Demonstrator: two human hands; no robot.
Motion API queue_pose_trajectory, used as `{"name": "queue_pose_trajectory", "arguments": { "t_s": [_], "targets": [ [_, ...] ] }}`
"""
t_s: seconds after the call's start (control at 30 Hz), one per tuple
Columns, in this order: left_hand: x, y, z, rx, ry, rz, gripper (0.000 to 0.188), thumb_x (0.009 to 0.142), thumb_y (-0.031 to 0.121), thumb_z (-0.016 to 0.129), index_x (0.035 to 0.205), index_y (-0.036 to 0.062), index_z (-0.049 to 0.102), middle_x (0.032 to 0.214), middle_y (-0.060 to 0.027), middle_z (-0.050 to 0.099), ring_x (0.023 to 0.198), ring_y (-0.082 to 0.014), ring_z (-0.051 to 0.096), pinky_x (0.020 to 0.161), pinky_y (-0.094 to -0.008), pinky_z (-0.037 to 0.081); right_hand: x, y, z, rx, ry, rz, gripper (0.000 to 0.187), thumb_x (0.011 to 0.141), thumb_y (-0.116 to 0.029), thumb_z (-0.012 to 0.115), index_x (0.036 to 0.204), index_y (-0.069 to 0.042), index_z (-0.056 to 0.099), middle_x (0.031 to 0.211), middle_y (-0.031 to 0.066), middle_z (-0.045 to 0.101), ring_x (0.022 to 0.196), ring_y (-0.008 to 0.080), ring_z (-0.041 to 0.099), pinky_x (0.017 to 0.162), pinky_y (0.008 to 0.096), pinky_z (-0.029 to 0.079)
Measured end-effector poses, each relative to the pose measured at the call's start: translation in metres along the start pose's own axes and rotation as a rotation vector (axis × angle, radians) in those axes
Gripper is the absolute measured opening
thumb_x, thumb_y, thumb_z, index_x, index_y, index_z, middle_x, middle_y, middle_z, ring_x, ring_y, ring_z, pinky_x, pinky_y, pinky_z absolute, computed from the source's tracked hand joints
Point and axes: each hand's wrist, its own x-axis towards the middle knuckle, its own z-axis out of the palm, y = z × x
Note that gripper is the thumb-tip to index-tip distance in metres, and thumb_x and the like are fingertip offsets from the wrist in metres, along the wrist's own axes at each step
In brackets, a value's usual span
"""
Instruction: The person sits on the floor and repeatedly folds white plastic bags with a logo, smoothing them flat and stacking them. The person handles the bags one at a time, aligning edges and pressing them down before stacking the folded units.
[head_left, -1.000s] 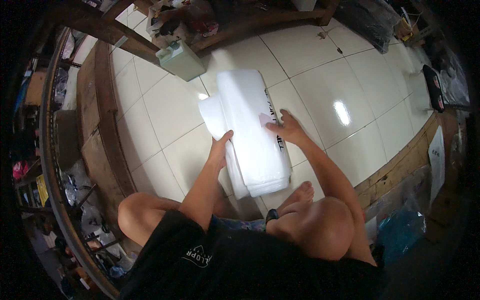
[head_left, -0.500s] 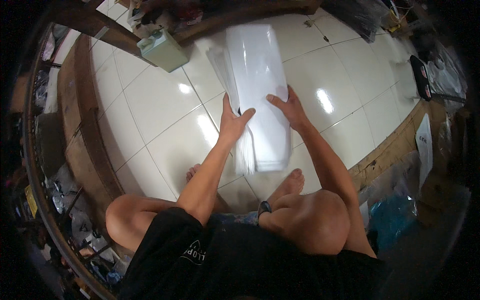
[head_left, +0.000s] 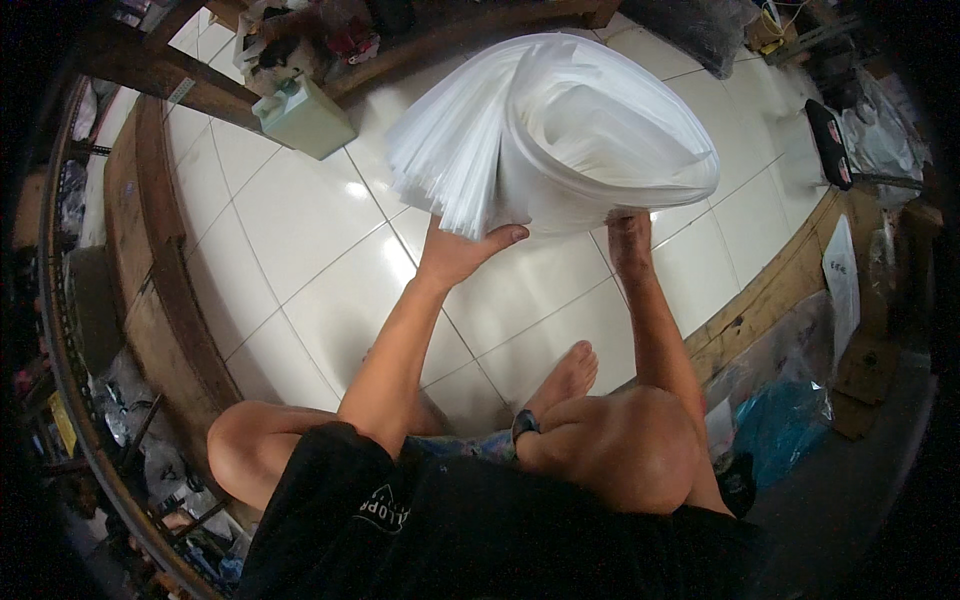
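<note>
A thick stack of thin white plastic sheets (head_left: pixel 610 185) is held up over the floor, bent into a wide curl with a hollow in its middle. Its layered edges fan out at the left. My left hand (head_left: pixel 455 255) grips the near left part, thumb stretched along the near side and the other fingers hidden behind the sheets. At the near right, my right hand (head_left: pixel 630 245) holds the stack from below; its fingers are mostly covered by it.
Pale glossy tiles (head_left: pixel 290 210) make up the floor. A light green jerrycan (head_left: pixel 305 118) stands at the far left by a wooden beam. Brown cardboard (head_left: pixel 165 260) runs along the left, with a wooden edge (head_left: pixel 765 290) on the right. Blue plastic wrap (head_left: pixel 785 425) lies at the near right.
The stack was a flat, upright folded bundle between my hands. Now it is spread and curled, farther from me and wider to the right. My right hand has moved right and under it.
</note>
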Motion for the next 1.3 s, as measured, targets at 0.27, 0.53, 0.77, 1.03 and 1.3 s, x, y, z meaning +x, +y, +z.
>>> {"name": "queue_pose_trajectory", "arguments": {
  "t_s": [0.27,0.53,0.77,1.03,1.3],
  "targets": [
    [-0.004,-0.037,-0.012,-0.029,-0.077,-0.075,0.076,0.064,0.045,0.089,0.121,0.0034,0.061,0.114,-0.013,0.065,0.102,-0.0285,0.061,0.087,-0.0403,0.05,-0.006,-0.056,-0.014,0.292,-0.09,0.211,0.114,0.074,-0.083,0.053,0.155,-0.012,0.015,0.157,0.0073,0.026,0.144,0.0264,0.025,0.118,0.0466,0.022],
    [0.01,-0.024,-0.037,-0.052,-0.129,-0.185,0.075,0.065,0.04,0.09,0.123,0.0033,0.059,0.113,-0.0119,0.065,0.101,-0.0241,0.062,0.088,-0.0385,0.05,0.061,-0.244,0.025,-0.803,-0.442,-0.812,0.103,0.077,-0.077,0.056,0.148,-0.005,0.035,0.144,0.0274,0.04,0.138,0.0416,0.036,0.115,0.0541,0.025],
    [0.017,-0.058,-0.04,-0.138,-0.124,-0.146,0.072,0.068,0.037,0.088,0.125,0.0027,0.059,0.116,-0.0114,0.065,0.103,-0.0236,0.062,0.089,-0.0382,0.05,0.049,-0.226,0.096,-1.008,-0.474,-0.845,0.098,0.077,-0.079,0.055,0.144,-0.008,0.044,0.139,0.0333,0.044,0.132,0.055,0.035,0.107,0.0713,0.02],
    [0.014,-0.043,-0.044,-0.154,-0.16,-0.165,0.072,0.068,0.036,0.088,0.124,0.0026,0.059,0.117,-0.0116,0.065,0.104,-0.0242,0.062,0.09,-0.0383,0.05,0.041,-0.228,0.094,-0.944,-0.424,-0.872,0.093,0.078,-0.077,0.054,0.14,-0.007,0.048,0.134,0.0333,0.047,0.126,0.0547,0.041,0.104,0.0712,0.023],
    [0.013,-0.04,-0.043,-0.162,-0.171,-0.15,0.071,0.068,0.036,0.087,0.124,0.0026,0.059,0.118,-0.0118,0.065,0.105,-0.0248,0.061,0.091,-0.0383,0.049,0.04,-0.224,0.1,-0.923,-0.447,-0.887,0.09,0.08,-0.076,0.051,0.14,-0.01,0.048,0.138,0.0333,0.043,0.129,0.0544,0.037,0.104,0.0731,0.02]
  ]
}}
